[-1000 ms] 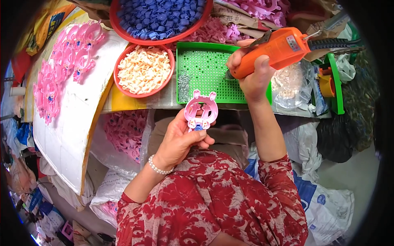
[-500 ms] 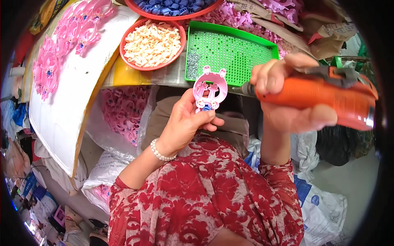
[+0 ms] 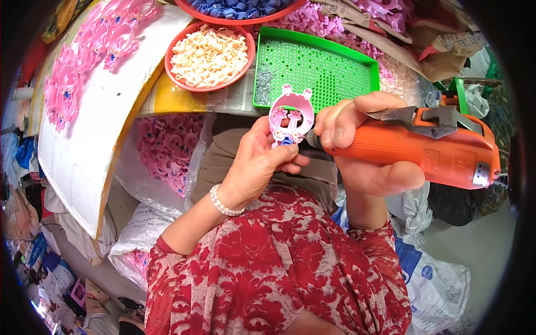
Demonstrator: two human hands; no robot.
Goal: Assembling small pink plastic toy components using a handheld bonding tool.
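My left hand (image 3: pixel 261 154) pinches a pink plastic ring-shaped toy part (image 3: pixel 305 113) by its lower end, where a small blue piece (image 3: pixel 286 140) shows near the thumb. Two small knobs top the ring, and pink flower-like shapes show inside its opening. My right hand (image 3: pixel 357 145) is wrapped round an orange electric screwdriver (image 3: pixel 435 152), held sideways. Its dark nose points left, close beside the pink part; whether the bit touches it I cannot tell. Behind both hands lies a green perforated tray (image 3: pixel 318 61) with small silvery screws (image 3: pixel 263 84) at its left end.
A red bowl of cream-coloured pieces (image 3: pixel 209 57) stands left of the tray, with a red basin of blue pieces (image 3: pixel 237 8) behind. Several pink assemblies (image 3: pixel 95 53) lie on a white board (image 3: pixel 92 134) at left. A clear bag of pink parts (image 3: pixel 169 151) sits below the table edge.
My right hand has brought the screwdriver left and slightly down, up to the pink part. My left hand has shifted a little right with the part.
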